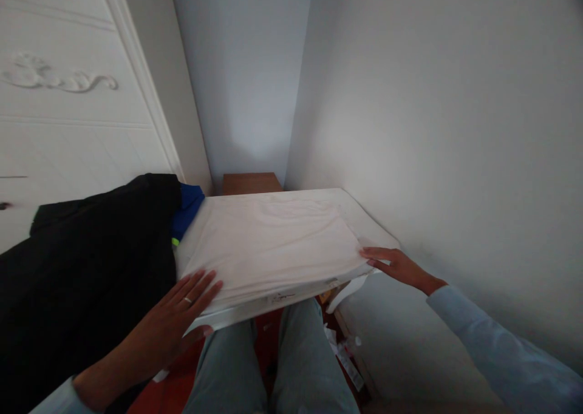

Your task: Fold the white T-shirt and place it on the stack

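Cloth, pinkish-white and rectangular, is touched at seven o'clock by the flat-spread left hand; at four by the right hand, grip indiscernible.

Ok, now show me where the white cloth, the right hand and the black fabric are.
White cloth point(277, 238): head view, middle of its spread surface.
Right hand point(404, 269): head view, back of the hand.
Black fabric point(93, 274): head view, middle of its visible pile.
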The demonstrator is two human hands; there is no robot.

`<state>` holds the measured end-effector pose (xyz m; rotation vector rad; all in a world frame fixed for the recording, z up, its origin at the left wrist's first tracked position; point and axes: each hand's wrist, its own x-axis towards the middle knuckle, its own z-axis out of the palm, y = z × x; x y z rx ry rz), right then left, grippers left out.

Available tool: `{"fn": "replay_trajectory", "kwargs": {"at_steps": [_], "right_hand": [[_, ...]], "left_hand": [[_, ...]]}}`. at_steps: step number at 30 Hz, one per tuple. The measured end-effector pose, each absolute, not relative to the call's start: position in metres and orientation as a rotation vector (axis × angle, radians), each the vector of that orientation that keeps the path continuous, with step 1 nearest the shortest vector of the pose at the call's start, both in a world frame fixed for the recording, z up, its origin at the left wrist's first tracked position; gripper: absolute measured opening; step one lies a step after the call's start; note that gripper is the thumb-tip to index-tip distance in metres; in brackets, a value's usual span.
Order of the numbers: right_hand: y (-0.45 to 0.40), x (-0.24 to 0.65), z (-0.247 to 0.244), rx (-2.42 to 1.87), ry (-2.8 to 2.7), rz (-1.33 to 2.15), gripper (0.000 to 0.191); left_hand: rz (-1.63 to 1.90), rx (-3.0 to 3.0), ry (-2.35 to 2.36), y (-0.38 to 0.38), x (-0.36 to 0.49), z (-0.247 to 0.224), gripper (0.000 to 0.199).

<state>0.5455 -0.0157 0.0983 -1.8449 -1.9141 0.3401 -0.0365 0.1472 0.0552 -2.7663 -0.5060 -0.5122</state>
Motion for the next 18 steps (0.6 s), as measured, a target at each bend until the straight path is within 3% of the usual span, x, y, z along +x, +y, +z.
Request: {"fn": "replay_trajectory", "kwargs": {"at_steps": [10, 14, 18], "right_hand": [[0.057, 0.526, 0.123, -2.02, -1.348, 0.551, 0.066], [0.105, 0.522, 0.125, -2.13, -1.088, 0.633, 0.058], [0.142, 0.521, 0.127, -2.147, -0.952, 0.765, 0.046]], "left_hand": [[-0.554, -2.859, -0.677, 0.21, 0.016, 0.08, 0.065], [-0.376, -2.872, -0.799, 0.239, 0.037, 0.062, 0.074], [-0.398, -2.84, -0.826, 0.246, 0.038, 0.046, 0.069]]}}
